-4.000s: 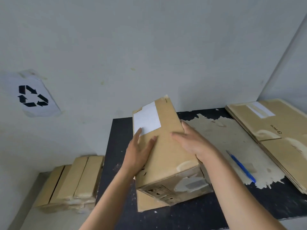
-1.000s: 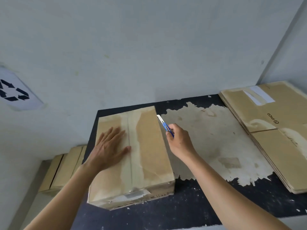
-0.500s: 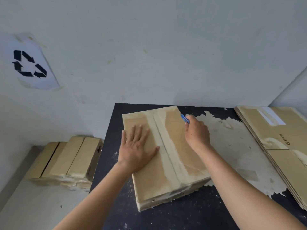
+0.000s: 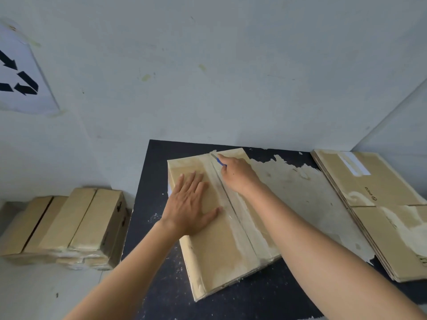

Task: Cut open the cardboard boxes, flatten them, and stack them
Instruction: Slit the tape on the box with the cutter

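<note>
A taped cardboard box [image 4: 221, 245] lies flat on the black table [image 4: 152, 204], its tape seam running from far to near. My left hand [image 4: 191, 204] presses flat on the box's left half, fingers spread. My right hand [image 4: 238, 176] grips a blue utility knife [image 4: 219, 161] whose blade tip touches the far end of the tape seam. A stack of flattened boxes [image 4: 379, 204] lies at the right of the table.
Several uncut boxes [image 4: 69, 227] sit on a lower surface left of the table. A worn pale patch [image 4: 300, 195] covers the table's middle. A grey wall with a recycling sign [image 4: 20, 75] stands close behind.
My right hand has moved the knife from the box's far right corner leftward to the far end of the centre seam. My left hand stays pressed on the box.
</note>
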